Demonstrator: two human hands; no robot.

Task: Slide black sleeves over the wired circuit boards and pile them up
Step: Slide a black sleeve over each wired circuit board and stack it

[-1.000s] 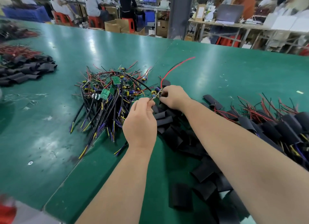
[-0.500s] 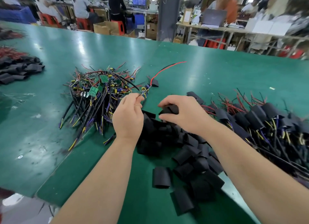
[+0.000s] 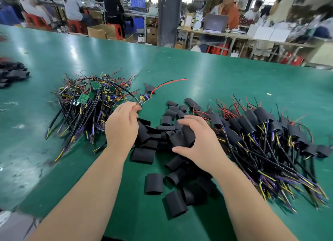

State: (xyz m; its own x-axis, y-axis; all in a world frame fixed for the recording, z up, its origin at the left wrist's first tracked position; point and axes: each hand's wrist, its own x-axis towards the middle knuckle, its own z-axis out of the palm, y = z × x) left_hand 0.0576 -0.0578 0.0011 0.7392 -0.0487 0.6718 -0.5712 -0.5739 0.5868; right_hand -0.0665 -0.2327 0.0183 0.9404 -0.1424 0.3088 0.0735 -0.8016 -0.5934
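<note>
Left hand (image 3: pixel 121 127) tight on a wired board (image 3: pixel 144 98), right hand (image 3: pixel 200 145) around a black sleeve (image 3: pixel 185 135).

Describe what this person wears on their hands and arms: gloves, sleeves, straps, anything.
Nothing worn shows. The left hand and the right hand are bare, with no gloves, rings or finger cots visible. The left forearm and the right forearm are bare too: no sleeves, watch, wrist strap or cable down to the picture's lower edge.
</note>
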